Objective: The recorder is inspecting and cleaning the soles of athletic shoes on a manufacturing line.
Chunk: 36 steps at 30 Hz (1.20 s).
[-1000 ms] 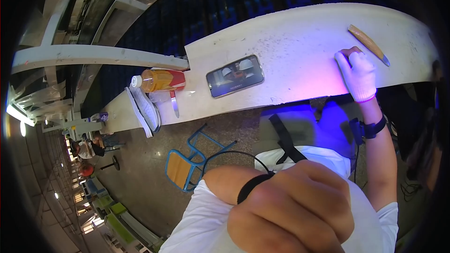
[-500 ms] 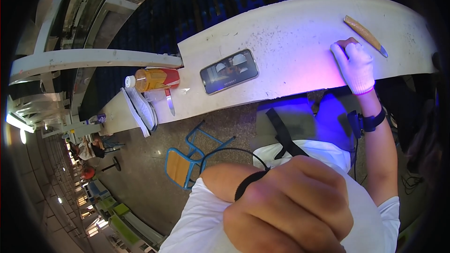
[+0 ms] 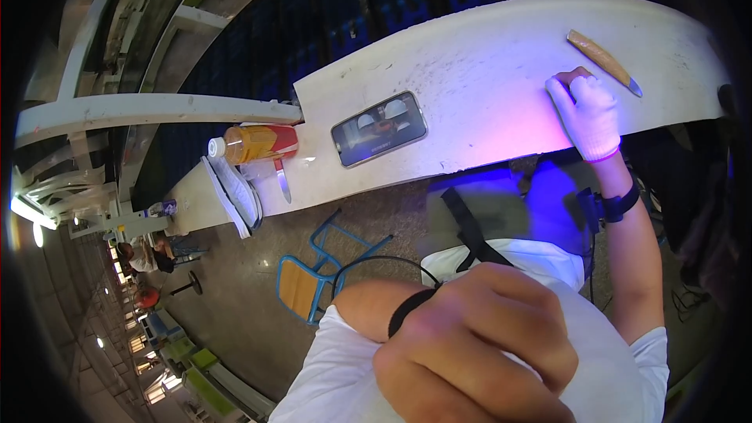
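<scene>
Your gloved right hand (image 3: 586, 110) rests curled in a fist on the bench (image 3: 486, 63), just beside a tan-handled knife (image 3: 600, 58), likely light and stiff, best held by its handle; whether your raised left hand (image 3: 478, 345) grips anything, you cannot tell.

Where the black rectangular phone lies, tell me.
Head view: the phone lies right of the orange plastic bottle, left of the white-gloved right hand.
</scene>
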{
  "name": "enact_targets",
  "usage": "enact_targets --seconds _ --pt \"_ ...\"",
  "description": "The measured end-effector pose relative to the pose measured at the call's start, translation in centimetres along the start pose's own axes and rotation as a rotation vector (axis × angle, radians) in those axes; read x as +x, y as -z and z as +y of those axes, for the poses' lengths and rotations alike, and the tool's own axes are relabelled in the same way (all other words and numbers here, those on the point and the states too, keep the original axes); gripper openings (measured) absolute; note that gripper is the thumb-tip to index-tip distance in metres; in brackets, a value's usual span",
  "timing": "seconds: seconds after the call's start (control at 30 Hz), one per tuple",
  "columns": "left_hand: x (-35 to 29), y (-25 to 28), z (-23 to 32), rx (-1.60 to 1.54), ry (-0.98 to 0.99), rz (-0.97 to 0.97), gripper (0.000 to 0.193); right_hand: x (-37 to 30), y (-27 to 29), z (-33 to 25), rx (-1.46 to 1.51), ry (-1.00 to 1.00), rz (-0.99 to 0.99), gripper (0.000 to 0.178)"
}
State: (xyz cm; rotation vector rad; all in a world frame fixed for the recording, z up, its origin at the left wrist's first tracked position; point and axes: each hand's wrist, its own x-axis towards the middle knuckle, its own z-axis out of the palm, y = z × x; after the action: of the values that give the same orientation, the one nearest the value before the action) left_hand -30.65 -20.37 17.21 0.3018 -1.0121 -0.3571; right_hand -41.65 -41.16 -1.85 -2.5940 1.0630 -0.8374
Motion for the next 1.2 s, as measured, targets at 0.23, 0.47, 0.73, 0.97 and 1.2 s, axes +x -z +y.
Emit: enact_targets --seconds 0.23,0.47,0.73,0.97,1.2 --pt "-1.8 6.5 -0.6 0.484 0.511 -0.240 0.011 0.1 0.4 -0.4 0.013 -0.002 0.012 0.021" --pt "-5.5 8.2 -3.7 0.425 0.854 0.204 0.017 0.4 0.8 -0.5 0.005 -0.019 -0.036 0.026" --pt "-5.4 8.8 -3.3 0.384 0.867 0.184 0.020 0.4 0.9 -0.6 0.007 -0.031 -0.023 0.026" --pt "-5.7 9.4 -4.2 0.370 1.000 0.220 0.027 0.4 0.8 -0.4 0.013 -0.027 -0.035 0.024" --pt "-8.4 11.7 -5.9 0.764 1.060 -0.018 0.027 0.3 0.3 -0.5 0.034 -0.008 0.001 0.018"
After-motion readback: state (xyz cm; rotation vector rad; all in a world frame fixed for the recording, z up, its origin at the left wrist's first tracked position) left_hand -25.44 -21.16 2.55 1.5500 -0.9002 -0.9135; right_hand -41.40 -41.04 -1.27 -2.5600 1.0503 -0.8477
